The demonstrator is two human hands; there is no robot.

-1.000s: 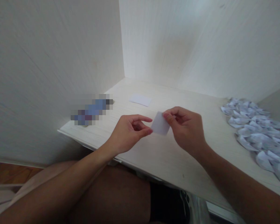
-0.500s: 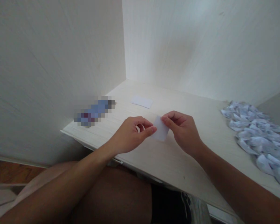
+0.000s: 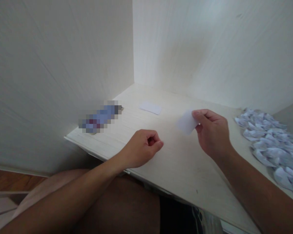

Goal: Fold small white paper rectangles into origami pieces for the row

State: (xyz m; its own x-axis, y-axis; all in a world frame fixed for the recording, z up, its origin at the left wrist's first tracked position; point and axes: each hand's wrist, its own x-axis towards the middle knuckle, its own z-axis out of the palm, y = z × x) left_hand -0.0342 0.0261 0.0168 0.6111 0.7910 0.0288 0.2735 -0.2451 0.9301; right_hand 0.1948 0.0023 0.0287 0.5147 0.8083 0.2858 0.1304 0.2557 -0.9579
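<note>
A small white piece of paper (image 3: 186,122) is pinched at its right edge between the thumb and fingers of my right hand (image 3: 213,131). It is raised over the white table (image 3: 171,162) and slightly blurred. My left hand (image 3: 143,148) is closed near the front edge, thumb and fingertips pressed together, with nothing visible in them. Further back, a flat white paper strip (image 3: 150,107) lies on the tabletop, apart from both hands.
Folded white paper pieces (image 3: 273,139) lie heaped in overlapping rows along the right side. At the left edge is a pixelated bluish object (image 3: 100,117). Pale walls (image 3: 100,55) enclose the table at the left and back. My legs are under the front edge.
My right hand has moved right and slightly up with the piece of paper, away from my left hand. My left hand has let go of the paper and its fingers have closed.
</note>
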